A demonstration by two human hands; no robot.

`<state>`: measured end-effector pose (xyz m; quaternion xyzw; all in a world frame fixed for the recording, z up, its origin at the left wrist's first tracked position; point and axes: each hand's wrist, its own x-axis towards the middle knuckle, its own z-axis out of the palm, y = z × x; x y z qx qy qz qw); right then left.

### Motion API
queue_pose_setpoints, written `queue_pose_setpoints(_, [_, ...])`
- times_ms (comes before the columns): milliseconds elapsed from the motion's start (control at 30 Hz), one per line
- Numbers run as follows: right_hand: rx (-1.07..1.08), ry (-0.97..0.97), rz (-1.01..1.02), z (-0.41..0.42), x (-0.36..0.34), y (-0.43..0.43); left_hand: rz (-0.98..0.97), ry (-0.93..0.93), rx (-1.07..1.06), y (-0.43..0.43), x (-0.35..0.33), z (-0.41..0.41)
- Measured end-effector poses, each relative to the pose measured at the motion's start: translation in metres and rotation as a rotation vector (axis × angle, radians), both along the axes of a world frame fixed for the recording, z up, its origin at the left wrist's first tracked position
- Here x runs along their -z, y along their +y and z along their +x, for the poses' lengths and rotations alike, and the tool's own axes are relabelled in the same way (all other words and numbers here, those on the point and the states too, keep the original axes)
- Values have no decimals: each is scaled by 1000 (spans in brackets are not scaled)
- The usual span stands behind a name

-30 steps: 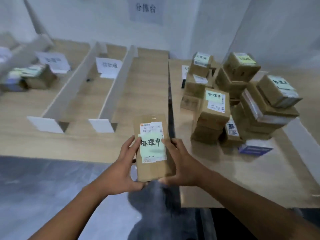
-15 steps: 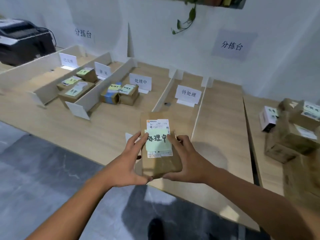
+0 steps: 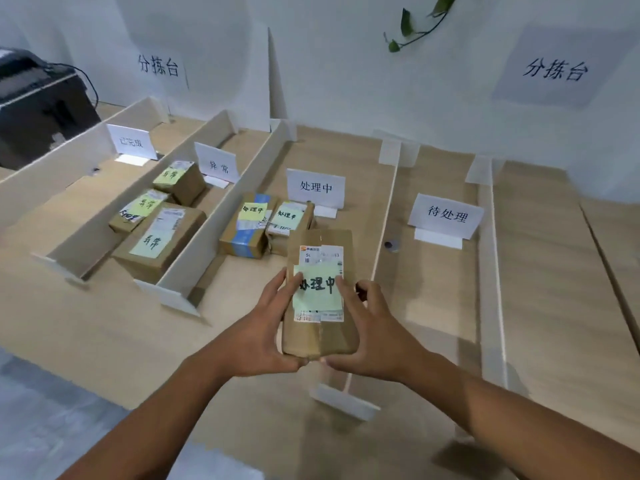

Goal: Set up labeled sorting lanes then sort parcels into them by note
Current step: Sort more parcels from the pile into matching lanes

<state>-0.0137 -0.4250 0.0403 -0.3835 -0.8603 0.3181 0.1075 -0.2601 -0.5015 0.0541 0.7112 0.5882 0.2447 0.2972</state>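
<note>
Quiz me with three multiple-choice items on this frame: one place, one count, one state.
1. The blue-taped parcel lies in which lane? A 异常 B 处理中 C 待处理
2. How many parcels lie in the lane with the 异常 sign? A one B three C five
3. The held parcel is: A gripped by both hands B lying on the table C in one hand only
Answers: 1 B, it lies just before the 处理中 sign. 2 B, three lie there. 3 A, the left hand and the right hand hold its sides.
</note>
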Motion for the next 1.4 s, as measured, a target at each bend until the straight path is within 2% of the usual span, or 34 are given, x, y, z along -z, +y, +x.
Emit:
queue_pose_setpoints(433, [297, -251, -152, -88, 83, 145, -249, 23, 254, 216, 108, -73])
queue_pose_setpoints(600, [356, -377, -215, -109, 123, 176, -261, 6, 255, 250, 163, -75])
queue_pose_setpoints(800, [430, -398, -239, -120, 147, 185, -284, -43, 208, 257, 197, -66])
queue_pose_setpoints(933, [418, -378, -255, -117, 146, 186, -329, -61, 164, 254, 190, -64])
queue_pose_setpoints(1033, [424, -380, -206, -118, 131, 180, -269, -5, 146, 244, 176, -58])
queue_pose_setpoints(1167, [528, -195, -155, -109, 94, 145, -239, 168, 133, 218, 146, -52])
queue_pose_setpoints(1267, [596, -64, -26, -71, 62, 105, -201, 139, 78, 196, 120, -36])
queue_pose_setpoints(1400, [639, -24, 5, 27, 29, 38, -197, 167, 100, 168, 82, 24])
